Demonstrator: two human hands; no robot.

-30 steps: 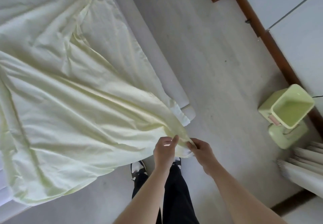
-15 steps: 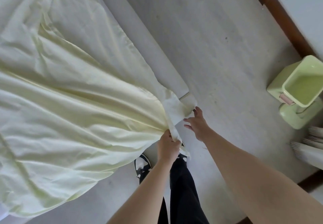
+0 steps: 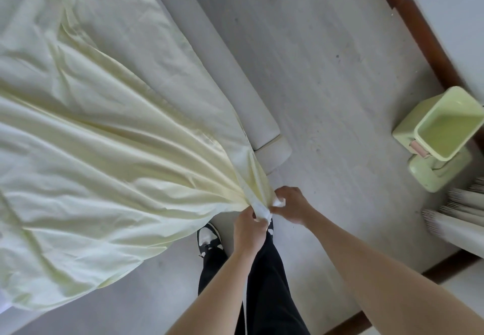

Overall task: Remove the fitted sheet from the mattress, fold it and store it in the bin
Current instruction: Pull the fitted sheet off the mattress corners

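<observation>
Since the pale yellow fitted sheet (image 3: 99, 151) already lies loose and rumpled across the mattress (image 3: 209, 54), its far side out of view, you look partway through stripping it, with folding and storing still ahead. Your left hand (image 3: 247, 230) and right hand (image 3: 290, 205) both pinch its gathered white-edged corner off the mattress end. The green bin (image 3: 445, 133) stands open, well apart at right.

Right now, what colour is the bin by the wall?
Pale green bin, with a small pink tab on its side; the head view shows it.
</observation>
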